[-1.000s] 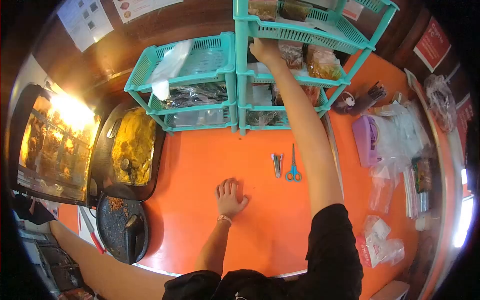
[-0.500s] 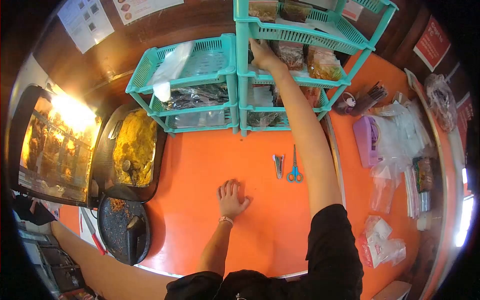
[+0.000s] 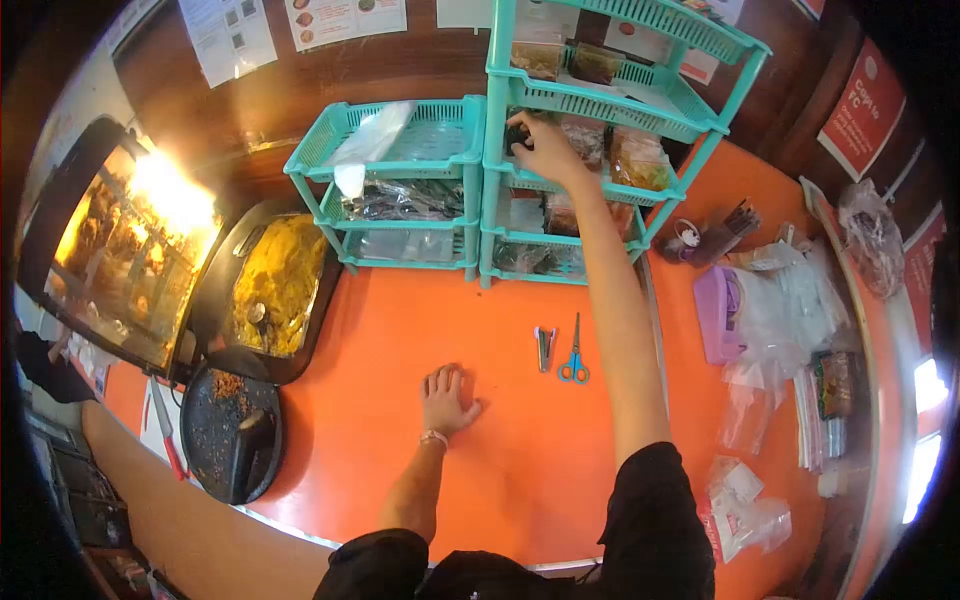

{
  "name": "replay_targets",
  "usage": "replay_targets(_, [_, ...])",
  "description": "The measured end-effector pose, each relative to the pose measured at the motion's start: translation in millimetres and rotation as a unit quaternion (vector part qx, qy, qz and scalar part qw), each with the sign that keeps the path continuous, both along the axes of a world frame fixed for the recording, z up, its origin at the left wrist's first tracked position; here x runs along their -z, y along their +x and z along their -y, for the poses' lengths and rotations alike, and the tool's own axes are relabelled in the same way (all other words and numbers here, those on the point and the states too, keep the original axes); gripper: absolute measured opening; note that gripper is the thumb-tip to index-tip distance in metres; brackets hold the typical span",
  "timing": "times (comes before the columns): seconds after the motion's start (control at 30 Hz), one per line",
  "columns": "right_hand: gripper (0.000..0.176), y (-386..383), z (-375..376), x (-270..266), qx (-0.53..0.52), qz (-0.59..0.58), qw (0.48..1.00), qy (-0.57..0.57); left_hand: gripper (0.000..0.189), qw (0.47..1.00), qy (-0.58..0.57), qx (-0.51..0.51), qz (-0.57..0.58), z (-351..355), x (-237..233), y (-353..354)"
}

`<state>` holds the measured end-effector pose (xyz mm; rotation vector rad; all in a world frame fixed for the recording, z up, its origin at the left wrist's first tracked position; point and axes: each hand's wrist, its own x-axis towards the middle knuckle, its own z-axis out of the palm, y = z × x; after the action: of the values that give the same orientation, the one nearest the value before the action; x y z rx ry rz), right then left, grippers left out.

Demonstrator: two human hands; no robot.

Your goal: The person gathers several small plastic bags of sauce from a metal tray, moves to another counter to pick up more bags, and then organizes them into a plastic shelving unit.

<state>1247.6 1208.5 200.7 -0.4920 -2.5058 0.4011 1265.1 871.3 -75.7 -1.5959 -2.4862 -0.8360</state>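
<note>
My left hand (image 3: 448,400) lies flat on the orange tabletop (image 3: 400,335), fingers outstretched, holding nothing. On a middle tier of the tall teal rack (image 3: 497,130), my right hand (image 3: 545,150) reaches in from the front. Its fingers are bent round something dark at the tier's left end; I cannot make out what it is. Beside that hand on the same tier stand a clear pack with dark reddish contents (image 3: 584,143) and a bag with yellow-green contents (image 3: 640,160). Scissors with blue handles (image 3: 573,370) and a small bundle of slim pens or tools (image 3: 545,348) lie on the tabletop.
A shorter teal rack (image 3: 385,170) holds plastic bags. To the left are a lit glass cabinet (image 3: 135,255), a tray of yellow food (image 3: 285,285), a dark round pan (image 3: 215,440) and a red-handled knife (image 3: 167,430). A purple dispenser (image 3: 715,315) stands right, beside plastic bags (image 3: 790,310).
The view has tilted up slightly, showing more wall and rack. My right hand, previously deeper in the tier and partly hidden, now shows more of its bent fingers. My left hand stays on the table.
</note>
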Motion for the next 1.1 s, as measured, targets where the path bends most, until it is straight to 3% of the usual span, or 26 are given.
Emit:
replay_targets(0.07, [0.025,18.6,39.3,-3.2,-0.011,-0.155,0.988,-0.022,0.053,1.0,0.004,-0.009,-0.02,1.2,2.1,0.5])
replay_targets(0.17, [0.018,48.7,104.0,3.2,-0.053,-0.21,0.976,-0.034,0.055,1.0,0.007,0.009,-0.004,4.8,-0.1,1.0])
replay_targets(0.2, [0.018,59.3,108.7,-8.7,-0.049,-0.217,0.975,-0.027,0.056,0.999,0.008,0.019,0.028,5.9,2.0,-1.0])
replay_targets(0.27, [0.012,82.4,120.4,-40.3,-0.041,-0.255,0.962,0.092,0.058,0.998,0.012,0.034,0.06,14.8,-1.4,3.5])
replay_targets(0.33, [0.012,91.8,99.3,-86.8,0.042,-0.337,0.936,0.09,0.061,0.999,-0.021,0.018,0.034,33.0,-5.2,22.8])
replay_targets(0.4, [0.017,96.1,65.5,-128.9,0.161,-0.238,0.954,0.089,0.061,0.999,-0.035,0.015,0.023,55.7,-5.7,44.8])
replay_targets(0.47, [0.03,87.9,21.0,-152.7,0.218,-0.107,0.966,0.093,0.062,0.999,-0.052,0.007,0.011,79.6,-9.4,59.3])
replay_targets(0.5, [0.03,77.9,-1.6,-158.6,0.213,-0.106,0.967,0.091,0.062,0.998,-0.066,0.013,0.017,89.8,-12.9,64.0])
replay_targets(0.57, [0.047,54.4,-37.6,-157.6,0.207,0.2,0.955,-0.063,0.062,0.997,-0.076,0.016,0.022,101.1,-10.2,68.6])
replay_targets(0.7, [0.06,39.0,-44.2,-142.9,0.23,0.169,0.957,-0.051,0.06,0.996,-0.066,0.013,0.053,98.5,-10.7,62.8])
replay_targets(0.77, [0.069,44.1,-38.5,-152.3,0.198,0.273,0.932,-0.136,0.059,0.994,-0.073,0.003,0.077,96.1,-13.5,66.3])
replay_targets(0.83, [0.065,41.6,-45.2,-151.1,0.171,0.281,0.931,-0.156,0.058,0.996,-0.071,0.008,0.048,97.4,-10.6,64.0])
replay_targets(0.9, [0.059,37.7,-59.3,-148.2,0.085,0.32,0.94,-0.079,0.058,0.996,-0.083,0.01,0.045,96.3,-8.2,62.8])
replay_targets(0.93, [0.048,29.8,-70.8,-143.3,0.089,0.361,0.927,-0.055,0.058,0.995,-0.095,0.006,0.043,94.9,-7.8,63.5])
replay_targets(0.97, [0.048,34.5,-59.8,-147.8,0.093,0.362,0.926,-0.056,0.058,0.994,-0.094,0.01,0.044,94.3,-8.4,65.2])
replay_targets(1.1, [0.03,51.4,-48.8,-152.8,-0.015,0.246,0.963,-0.106,0.059,0.993,-0.108,0.009,0.04,94.9,-13.3,63.2])
